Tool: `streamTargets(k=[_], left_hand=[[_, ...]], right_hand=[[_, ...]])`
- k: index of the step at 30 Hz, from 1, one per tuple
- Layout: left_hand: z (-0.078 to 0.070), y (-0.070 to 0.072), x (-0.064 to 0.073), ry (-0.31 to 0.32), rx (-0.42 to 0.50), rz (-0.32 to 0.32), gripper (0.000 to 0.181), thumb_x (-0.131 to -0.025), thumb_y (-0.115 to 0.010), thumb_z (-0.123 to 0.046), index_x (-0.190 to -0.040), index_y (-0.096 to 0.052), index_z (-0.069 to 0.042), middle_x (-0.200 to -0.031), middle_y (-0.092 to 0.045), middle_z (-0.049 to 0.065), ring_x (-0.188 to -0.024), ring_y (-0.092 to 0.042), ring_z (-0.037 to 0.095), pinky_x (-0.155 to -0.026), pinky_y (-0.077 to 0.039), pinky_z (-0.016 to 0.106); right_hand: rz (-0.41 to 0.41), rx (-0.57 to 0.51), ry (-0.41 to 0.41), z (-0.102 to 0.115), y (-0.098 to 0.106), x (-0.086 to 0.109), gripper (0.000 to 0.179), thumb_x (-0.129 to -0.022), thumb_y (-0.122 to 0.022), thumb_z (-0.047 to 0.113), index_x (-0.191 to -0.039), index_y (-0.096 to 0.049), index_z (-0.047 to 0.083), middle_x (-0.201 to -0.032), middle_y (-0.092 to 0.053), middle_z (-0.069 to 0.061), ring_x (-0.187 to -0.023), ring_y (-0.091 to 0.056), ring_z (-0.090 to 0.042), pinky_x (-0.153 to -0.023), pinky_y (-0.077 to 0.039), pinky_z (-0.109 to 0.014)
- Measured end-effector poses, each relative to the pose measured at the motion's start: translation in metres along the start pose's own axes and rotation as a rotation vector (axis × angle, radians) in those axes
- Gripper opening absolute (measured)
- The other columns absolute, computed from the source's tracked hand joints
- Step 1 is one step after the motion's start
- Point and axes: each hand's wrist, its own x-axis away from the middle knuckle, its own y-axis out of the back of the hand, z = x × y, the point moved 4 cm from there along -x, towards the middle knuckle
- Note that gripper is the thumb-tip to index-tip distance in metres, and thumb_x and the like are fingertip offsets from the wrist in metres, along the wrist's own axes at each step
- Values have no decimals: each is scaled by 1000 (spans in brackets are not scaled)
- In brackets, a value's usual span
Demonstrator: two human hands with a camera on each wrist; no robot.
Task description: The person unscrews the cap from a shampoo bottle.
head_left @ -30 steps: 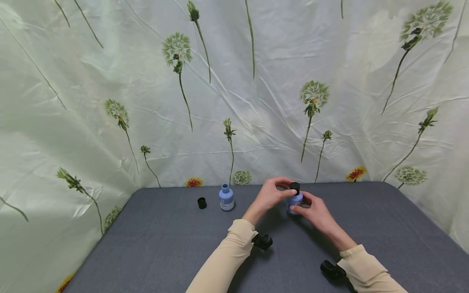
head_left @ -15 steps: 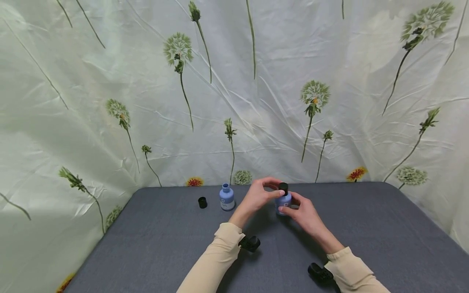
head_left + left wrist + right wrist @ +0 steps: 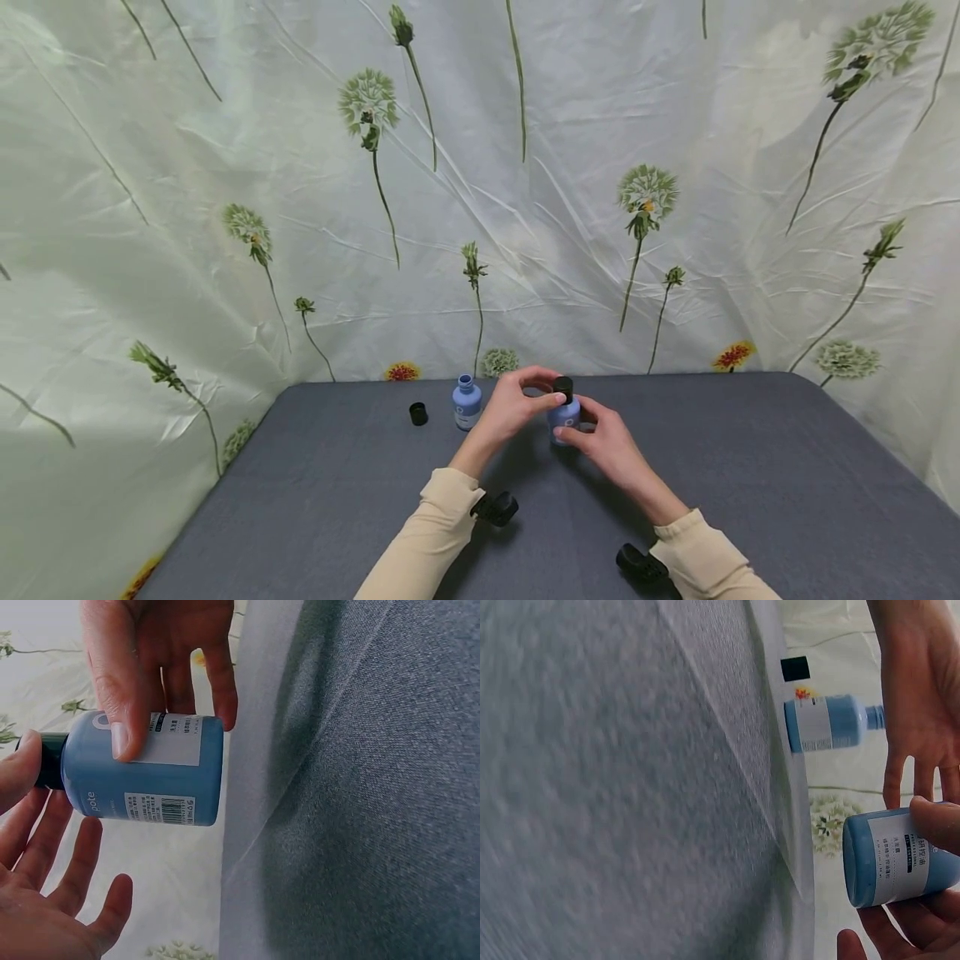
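Capped bottle [image 3: 150,778] is farther left than before, nearer the open bottle [image 3: 467,403]; left hand [image 3: 512,407] pinches its black cap [image 3: 563,386], right hand [image 3: 611,446] grips it lower down. Any twist of the cap probably goes best with the bottle held firm and upright

The held bottle [image 3: 154,778] looks smooth plastic, the tablecloth [image 3: 300,517] matt and woven, the backdrop [image 3: 558,267] glossy.

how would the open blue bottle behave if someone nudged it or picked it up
The open blue bottle would probably slide or tip rather than roll, since it stands upright. Its smooth sides look as though they could be slippery. With its neck uncapped, any contents might spill if it toppled.
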Motion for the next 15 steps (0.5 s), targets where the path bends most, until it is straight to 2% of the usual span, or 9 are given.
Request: streamTargets(k=[4,9,15], left_hand=[[-1,4,6,1,-20,-13,24,-88,-74,-7,-111,-71,-4,-105,-69,9,-95,-62,18,-82,-49,36],[-4,8,16,27,-27,-23,24,-88,-74,-8,-112,-71,-4,-105,-69,7,-98,-62,20,-85,-47,38],[-8,12,26,22,-57,-24,24,-89,-73,-9,-113,-70,-5,-103,-68,5,-99,-61,22,-84,-47,38]], right_hand=[[-1,6,2,3,-5,3,54,-87,-77,14,-135,-56,0,-118,-65,-16,-108,-61,-30,-84,-52,-44],[-1,9,10,8,-10,9,53,-86,-77,14,-133,-57,1,-118,-65,-14,-107,-61,-28,-86,-52,-45],[8,26,-7,15,-14,17,55,-86,-78,16,-134,-57,2,-119,-64,-13,-107,-60,-28,-86,-51,-45]])
